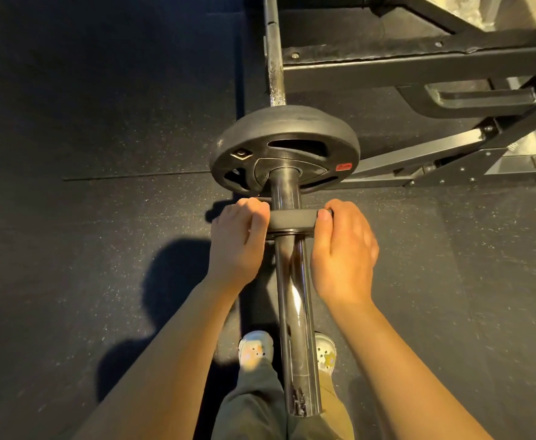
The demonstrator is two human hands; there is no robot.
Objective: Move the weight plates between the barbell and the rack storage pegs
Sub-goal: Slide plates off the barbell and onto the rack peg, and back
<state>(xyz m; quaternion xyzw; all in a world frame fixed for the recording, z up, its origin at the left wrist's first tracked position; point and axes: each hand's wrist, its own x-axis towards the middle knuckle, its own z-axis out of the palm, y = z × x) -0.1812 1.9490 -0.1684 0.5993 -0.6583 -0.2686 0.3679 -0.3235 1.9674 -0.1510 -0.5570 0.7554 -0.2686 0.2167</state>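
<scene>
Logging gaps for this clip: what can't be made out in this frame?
Head view only:
- Small plate: seen edge-on, both ends covered by the left hand and right hand; its face is hidden.
- Big plate: red label too small to read.
- Bar: far end cut off by the top edge.
- Storage pegs: none in view.
- Rack: cut off top and right.

— What lies around the rubber floor seam (139,179)?

— Dark speckled floor mats (69,249) on both sides of it. Right of the seam and lower in view, two pale shoes (255,347) stand side by side, with olive trouser legs (254,408) just below them.

— Anything else?

— A dark shadow (171,274) falls on the mat below the seam, left of the shoes.
</scene>
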